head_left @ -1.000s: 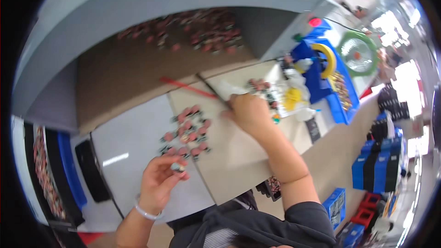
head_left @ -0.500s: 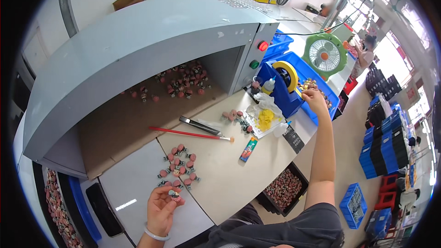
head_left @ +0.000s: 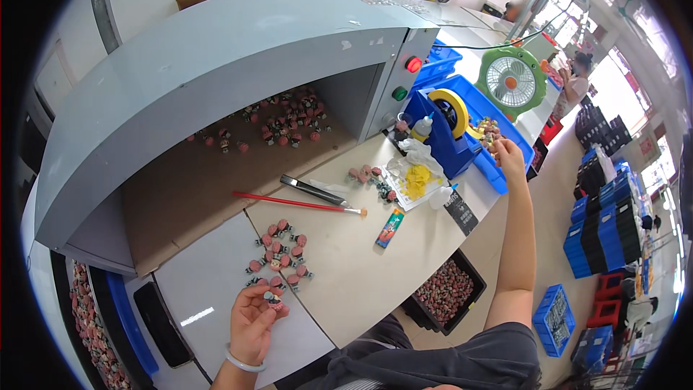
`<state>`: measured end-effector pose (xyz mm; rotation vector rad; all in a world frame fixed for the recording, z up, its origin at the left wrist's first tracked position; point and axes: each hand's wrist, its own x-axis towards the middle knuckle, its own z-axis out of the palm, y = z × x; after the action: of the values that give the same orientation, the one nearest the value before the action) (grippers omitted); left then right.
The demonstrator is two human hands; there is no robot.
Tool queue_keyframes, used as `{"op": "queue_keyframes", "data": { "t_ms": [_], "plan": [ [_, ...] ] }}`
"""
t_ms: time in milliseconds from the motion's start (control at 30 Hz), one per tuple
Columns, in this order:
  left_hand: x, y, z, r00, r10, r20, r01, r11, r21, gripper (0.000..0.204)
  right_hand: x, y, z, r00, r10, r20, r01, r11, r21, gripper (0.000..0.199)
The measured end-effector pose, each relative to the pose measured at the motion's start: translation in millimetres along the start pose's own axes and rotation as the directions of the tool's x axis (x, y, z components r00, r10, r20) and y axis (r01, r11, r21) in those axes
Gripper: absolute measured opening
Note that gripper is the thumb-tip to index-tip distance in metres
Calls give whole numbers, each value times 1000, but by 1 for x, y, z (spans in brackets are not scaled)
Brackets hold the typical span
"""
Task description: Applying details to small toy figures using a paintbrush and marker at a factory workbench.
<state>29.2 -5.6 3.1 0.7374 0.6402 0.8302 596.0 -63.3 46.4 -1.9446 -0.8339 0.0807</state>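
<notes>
Hands working small red parts at surface (head_left: 339, 274).
Left hand (head_left: 253, 321) pinching one small part (head_left: 272, 297) nr pile (head_left: 281, 249); right hand (head_left: 505, 152) gripping cluster of parts (head_left: 489, 130) over blue bin (head_left: 498, 166).

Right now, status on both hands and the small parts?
Left hand pinching one small pink-capped part, low over the white board. Right hand raised by the blue tray, gripping more such parts. Loose pile just ahead of left hand.
</notes>
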Motion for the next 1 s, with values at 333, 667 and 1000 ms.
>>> {"op": "queue_keyframes", "data": {
  "t_ms": [333, 667, 1000],
  "plan": [
    [-2, 1, -1, 1000, 10, 18, -10, 1000, 6, 37, 15, -29, 23, 993, -1, 121, 46, 930, -365, 37],
    [-2, 2, -3, 1000, -12, -9, 11, 1000, -11, 37, -8, -14, 6, 938, 255, 235, -222, 962, -157, 15],
    [1, -2, -4, 999, -44, -11, 44, 999, -9, 36, -5, 18, 13, 955, -28, 295, 174, 859, -482, 8]
  ]
}}
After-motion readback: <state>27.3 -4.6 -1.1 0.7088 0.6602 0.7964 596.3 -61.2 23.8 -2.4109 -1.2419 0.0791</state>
